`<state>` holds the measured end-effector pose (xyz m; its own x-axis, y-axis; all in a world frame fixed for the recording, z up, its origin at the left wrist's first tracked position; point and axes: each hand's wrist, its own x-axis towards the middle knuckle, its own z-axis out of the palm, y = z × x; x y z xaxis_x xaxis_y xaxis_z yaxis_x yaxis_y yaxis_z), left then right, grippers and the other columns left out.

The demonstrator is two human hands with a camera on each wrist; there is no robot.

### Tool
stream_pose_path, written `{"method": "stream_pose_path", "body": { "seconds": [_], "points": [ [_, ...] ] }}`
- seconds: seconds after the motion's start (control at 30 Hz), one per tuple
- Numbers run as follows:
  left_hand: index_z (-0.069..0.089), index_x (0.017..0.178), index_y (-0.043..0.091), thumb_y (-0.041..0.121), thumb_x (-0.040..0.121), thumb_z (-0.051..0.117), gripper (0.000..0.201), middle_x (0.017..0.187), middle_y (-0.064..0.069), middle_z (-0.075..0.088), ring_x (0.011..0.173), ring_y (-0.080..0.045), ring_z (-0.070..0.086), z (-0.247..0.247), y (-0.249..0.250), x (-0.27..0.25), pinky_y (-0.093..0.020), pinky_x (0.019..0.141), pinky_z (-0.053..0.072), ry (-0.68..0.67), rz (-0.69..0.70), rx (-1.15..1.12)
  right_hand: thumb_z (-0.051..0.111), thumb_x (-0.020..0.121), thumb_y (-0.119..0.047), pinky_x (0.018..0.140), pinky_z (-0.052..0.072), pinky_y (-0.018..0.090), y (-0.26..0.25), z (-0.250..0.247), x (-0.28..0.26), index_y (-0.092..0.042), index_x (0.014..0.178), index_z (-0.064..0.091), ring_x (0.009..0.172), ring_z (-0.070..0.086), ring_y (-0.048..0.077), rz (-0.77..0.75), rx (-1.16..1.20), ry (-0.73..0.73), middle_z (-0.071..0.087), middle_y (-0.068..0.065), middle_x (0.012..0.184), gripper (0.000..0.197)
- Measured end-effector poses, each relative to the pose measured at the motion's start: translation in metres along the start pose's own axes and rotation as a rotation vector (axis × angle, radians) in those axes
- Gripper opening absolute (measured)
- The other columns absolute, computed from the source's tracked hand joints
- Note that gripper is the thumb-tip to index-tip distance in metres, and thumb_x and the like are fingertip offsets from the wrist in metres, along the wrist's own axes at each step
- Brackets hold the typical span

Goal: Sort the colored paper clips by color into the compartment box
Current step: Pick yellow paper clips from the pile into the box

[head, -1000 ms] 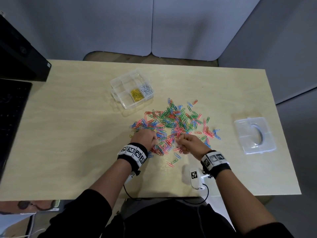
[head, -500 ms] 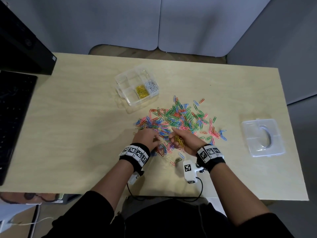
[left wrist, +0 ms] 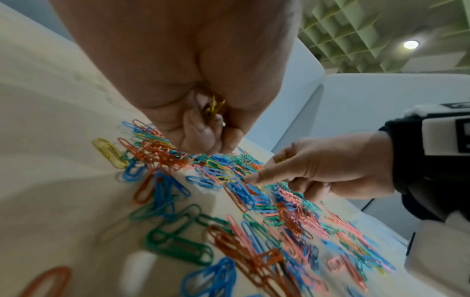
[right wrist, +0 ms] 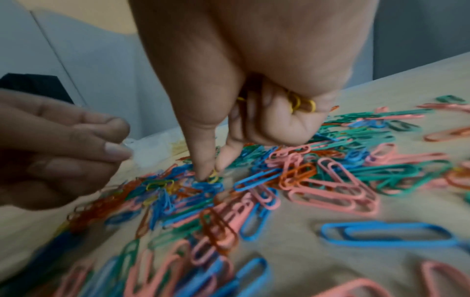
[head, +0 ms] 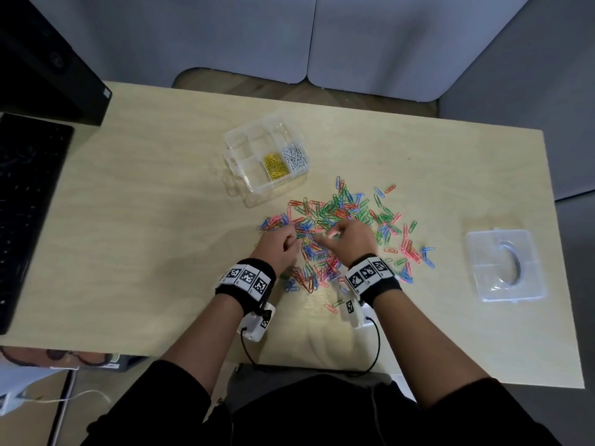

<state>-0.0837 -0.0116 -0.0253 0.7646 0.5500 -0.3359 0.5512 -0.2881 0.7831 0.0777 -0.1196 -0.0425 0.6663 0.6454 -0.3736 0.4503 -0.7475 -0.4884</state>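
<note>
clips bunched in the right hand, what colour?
Yellow. The right hand grips yellow clips in its curled fingers; the right wrist view shows it best.

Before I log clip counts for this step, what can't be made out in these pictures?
- How many yellow clips the left hand holds: left wrist view, curled fingers cover them.
- The count in the right hand: right wrist view, only loops poke out.
- Counts in the compartment box: head view, too small.
- Near clips: both wrist views, blurred.
</note>
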Motion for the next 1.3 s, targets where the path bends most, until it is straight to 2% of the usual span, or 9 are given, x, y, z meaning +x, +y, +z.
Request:
{"method": "stream_pose_path", "body": {
  "seconds": [0.17, 0.23, 0.33, 0.47, 0.57, 0.7, 0.87, 1.07, 1.3],
  "points": [
    [0.053, 0.096, 0.011, 0.001, 0.093, 0.046, 0.012, 0.073, 0.001, 0.054, 0.064, -0.015, 0.052, -0.005, -0.001, 0.012, -0.028, 0.063, 0.038, 0.054, -0.021, -0.029, 0.077, 0.081, -0.033, 0.061, 0.048, 0.024, 0.001, -0.004, 0.003, -0.017, 0.073, 0.074, 0.055, 0.055, 0.009, 0.006, 0.096, -0.064, 0.058, -0.009, 0.057, 0.018],
    [0.06, 0.106, 0.014, 0.002, 0.094, 0.04, 0.026, 0.08, -0.003, 0.062, 0.073, -0.019, 0.057, -0.007, -0.002, 0.018, -0.031, 0.072, 0.044, 0.034, -0.032, 0.008, 0.075, 0.084, -0.027, 0.06, 0.05, 0.026, 0.009, -0.008, 0.001, -0.013, 0.07, 0.07, 0.055, 0.057, 0.014, 0.028, 0.352, -0.143, 0.064, 0.002, 0.059, 0.021],
    [0.069, 0.091, 0.022, 0.009, 0.093, 0.042, 0.03, 0.093, 0.0, 0.067, 0.083, -0.018, 0.059, -0.007, 0.001, 0.024, -0.031, 0.078, 0.047, 0.046, -0.022, 0.153, 0.07, 0.09, -0.015, 0.055, 0.048, 0.028, 0.014, -0.014, -0.009, -0.009, 0.075, 0.066, 0.061, 0.057, 0.021, 0.16, 0.851, -0.299, 0.064, 0.018, 0.075, 0.016],
    [0.071, 0.09, 0.023, 0.017, 0.082, 0.058, 0.016, 0.091, 0.001, 0.064, 0.085, -0.02, 0.058, -0.001, 0.002, 0.023, -0.032, 0.079, 0.05, 0.08, -0.033, 0.229, 0.058, 0.093, 0.004, 0.054, 0.046, 0.021, 0.011, -0.023, -0.022, 0.0, 0.101, 0.064, 0.062, 0.058, 0.016, 0.262, 1.286, -0.411, 0.067, 0.016, 0.088, 0.011],
    [0.07, 0.093, 0.02, 0.026, 0.08, 0.071, 0.014, 0.092, 0.0, 0.059, 0.094, -0.021, 0.055, 0.003, -0.003, 0.021, -0.031, 0.08, 0.042, 0.063, 0.039, 0.35, 0.057, 0.092, 0.004, 0.057, 0.048, 0.02, 0.01, -0.026, -0.024, 0.0, 0.124, 0.062, 0.065, 0.061, 0.014, 0.232, 1.296, -0.492, 0.068, 0.009, 0.088, 0.033],
    [0.073, 0.092, 0.017, 0.026, 0.086, 0.07, 0.011, 0.089, 0.003, 0.06, 0.089, -0.015, 0.054, 0.002, -0.006, 0.02, -0.025, 0.078, 0.037, 0.067, 0.077, 0.297, 0.052, 0.099, -0.014, 0.054, 0.051, 0.022, 0.0, -0.025, -0.02, -0.004, 0.112, 0.066, 0.069, 0.066, 0.017, 0.31, 1.381, -0.57, 0.062, 0.007, 0.081, 0.021],
    [0.078, 0.09, 0.018, 0.022, 0.077, 0.079, 0.014, 0.092, 0.004, 0.073, 0.085, -0.009, 0.066, -0.002, -0.015, 0.013, -0.028, 0.086, 0.053, 0.083, -0.001, 0.063, 0.057, 0.094, -0.052, 0.045, 0.029, 0.021, -0.012, -0.012, -0.008, -0.012, 0.07, 0.061, 0.045, 0.04, 0.012, 0.282, 0.83, -0.383, 0.042, -0.005, 0.055, 0.048],
    [0.077, 0.102, 0.012, 0.019, 0.088, 0.069, 0.017, 0.098, -0.003, 0.075, 0.089, -0.015, 0.068, -0.011, -0.021, 0.007, -0.03, 0.088, 0.053, 0.128, 0.001, 0.082, 0.076, 0.078, -0.03, 0.054, 0.041, 0.023, -0.013, 0.003, -0.004, -0.023, 0.083, 0.077, 0.045, 0.045, 0.005, -0.183, 0.132, -0.17, 0.058, -0.009, 0.053, 0.008],
    [0.078, 0.096, 0.015, 0.026, 0.085, 0.073, 0.016, 0.094, -0.002, 0.076, 0.086, -0.013, 0.068, -0.019, -0.027, -0.001, -0.033, 0.085, 0.057, 0.232, -0.118, -0.034, 0.06, 0.08, -0.024, 0.063, 0.057, 0.036, -0.017, 0.013, 0.001, -0.022, 0.071, 0.069, 0.059, 0.063, 0.021, -0.249, -0.104, -0.142, 0.067, 0.0, 0.062, 0.013]
  ]
}}
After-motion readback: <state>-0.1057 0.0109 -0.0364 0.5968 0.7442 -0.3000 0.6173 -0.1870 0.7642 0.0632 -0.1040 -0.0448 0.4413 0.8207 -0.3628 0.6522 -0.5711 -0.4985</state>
